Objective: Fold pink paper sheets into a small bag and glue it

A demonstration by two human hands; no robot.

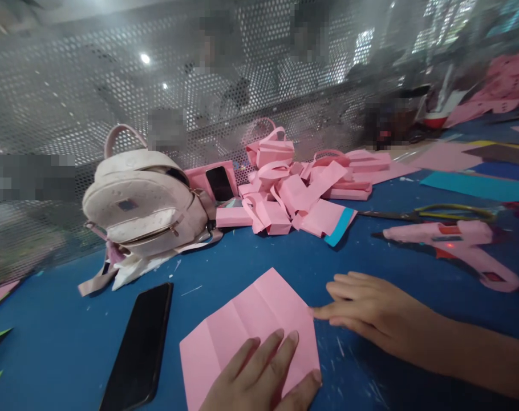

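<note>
A folded pink paper sheet (246,325) with crease lines lies on the blue table (63,342) in front of me. My left hand (263,377) rests flat on its near part, fingers stretched out. My right hand (370,311) lies at the sheet's right edge, fingers extended, fingertips touching the paper's corner. Neither hand grips anything.
A black phone (142,345) lies left of the sheet. Behind it stands a pale pink backpack (144,205) with a second phone (219,184). A pile of folded pink paper pieces (302,194), scissors (434,214) and a pink glue gun (456,242) are at the back right. A perforated metal screen (71,85) closes the far side.
</note>
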